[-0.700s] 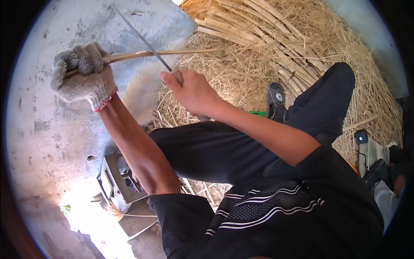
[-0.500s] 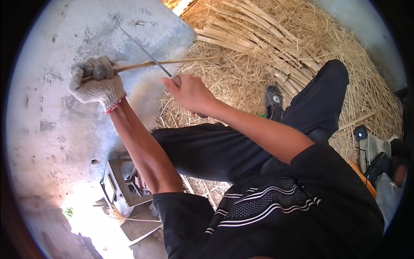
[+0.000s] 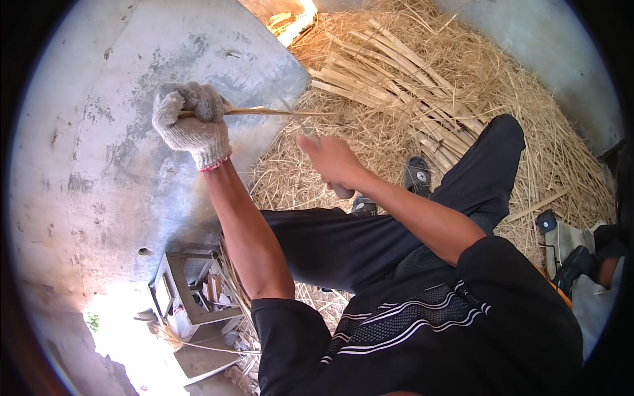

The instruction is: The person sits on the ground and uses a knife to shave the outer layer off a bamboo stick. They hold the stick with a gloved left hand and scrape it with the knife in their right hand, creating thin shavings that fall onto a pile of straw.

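My left hand, in a grey-white knit glove with a red cuff edge, is closed around a thin bamboo strip. The strip points right across the front of the wall. My bare right hand grips a knife by its handle, whose end sticks out below the fist. Motion smears the knife's blade; it meets or crosses the strip near the strip's right part, and I cannot tell whether they touch.
Split bamboo strips lie in a fanned heap on straw-like shavings. A worn wall rises on the left. Below my left arm stands a wooden frame with clutter. A black device lies at right.
My gloved left hand has moved right with the strip, which now lies more level. My right hand has shifted right and down with the knife, and the blade has become blurred.
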Tool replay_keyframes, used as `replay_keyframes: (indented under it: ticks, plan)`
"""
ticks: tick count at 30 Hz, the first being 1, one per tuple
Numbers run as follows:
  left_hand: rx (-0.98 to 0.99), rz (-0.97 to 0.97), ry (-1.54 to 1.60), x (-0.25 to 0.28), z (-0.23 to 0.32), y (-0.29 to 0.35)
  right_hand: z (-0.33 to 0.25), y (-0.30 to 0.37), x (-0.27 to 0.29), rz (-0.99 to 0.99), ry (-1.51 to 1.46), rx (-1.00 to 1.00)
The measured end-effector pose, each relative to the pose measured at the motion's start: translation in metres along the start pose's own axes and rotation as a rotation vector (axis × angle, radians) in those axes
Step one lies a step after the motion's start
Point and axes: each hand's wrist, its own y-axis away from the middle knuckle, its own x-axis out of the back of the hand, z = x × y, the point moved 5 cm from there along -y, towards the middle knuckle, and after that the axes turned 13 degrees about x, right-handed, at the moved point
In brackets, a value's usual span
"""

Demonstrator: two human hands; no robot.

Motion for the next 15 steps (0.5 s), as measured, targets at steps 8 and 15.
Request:
replay_keyframes:
  ticks: [8, 15]
  plan:
    - [0.007, 0.006, 0.016, 0.01, 0.004, -0.017, 0.062, -0.031, -0.015, 0.017, -0.024, -0.005]
    - [0.036, 0.433, -0.032, 0.018, -0.002, -0.038, 0.046, -0.035, -0.001, -0.039, 0.0, -0.039]
